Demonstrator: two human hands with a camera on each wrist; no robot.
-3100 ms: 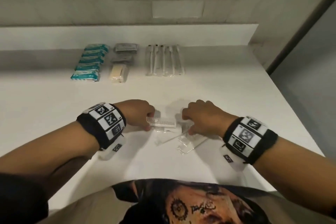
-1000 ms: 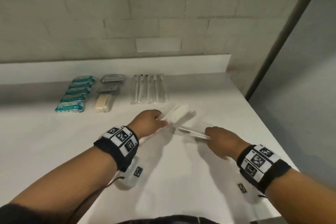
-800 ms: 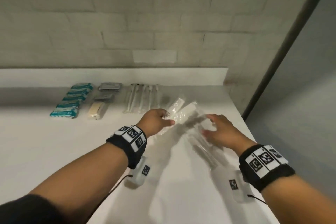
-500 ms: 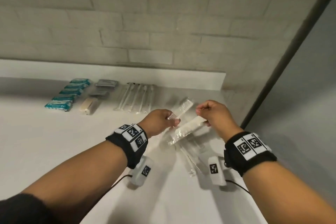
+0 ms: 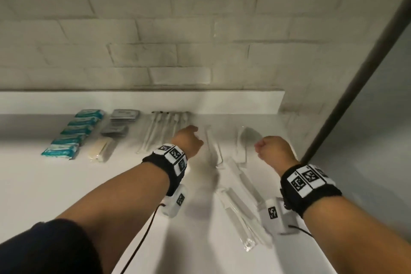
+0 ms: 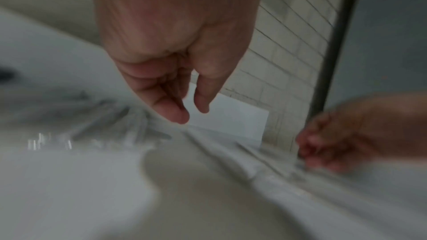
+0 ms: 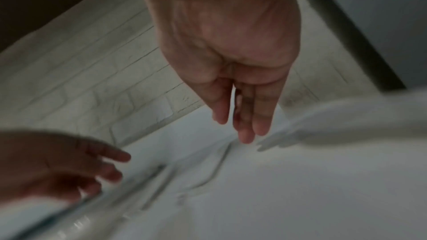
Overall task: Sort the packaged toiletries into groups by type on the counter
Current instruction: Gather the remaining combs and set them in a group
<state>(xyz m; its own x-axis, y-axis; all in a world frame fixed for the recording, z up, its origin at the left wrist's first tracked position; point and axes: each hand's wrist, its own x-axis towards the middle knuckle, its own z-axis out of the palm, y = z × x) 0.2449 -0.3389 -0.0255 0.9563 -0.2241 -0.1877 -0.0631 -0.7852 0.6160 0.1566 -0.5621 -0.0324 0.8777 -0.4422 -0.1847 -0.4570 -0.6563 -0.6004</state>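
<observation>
Two clear-wrapped combs lie side by side on the white counter [image 5: 66, 184], right of the toothbrush row: one comb packet [image 5: 212, 148] just right of my left hand [image 5: 189, 142], the other comb packet [image 5: 242, 147] left of my right hand [image 5: 271, 151]. Both hands hover above the counter and hold nothing. The left wrist view shows the left hand [image 6: 184, 112] with relaxed fingers pointing down. In the blurred right wrist view, the right hand [image 7: 235, 127] has straight fingers over the counter. More clear comb packets [image 5: 239, 207] lie loose nearer me.
Along the back edge sit a column of teal packets [image 5: 69, 138], grey packets [image 5: 120, 121], a beige packet [image 5: 100, 149] and a row of wrapped toothbrushes [image 5: 164, 131]. A brick wall stands behind. The counter's right edge meets a dark post [image 5: 347, 95].
Half a second ago each hand pinched a comb packet in the air. Both packets now lie on the counter beside the toothbrushes, and the hands have let go.
</observation>
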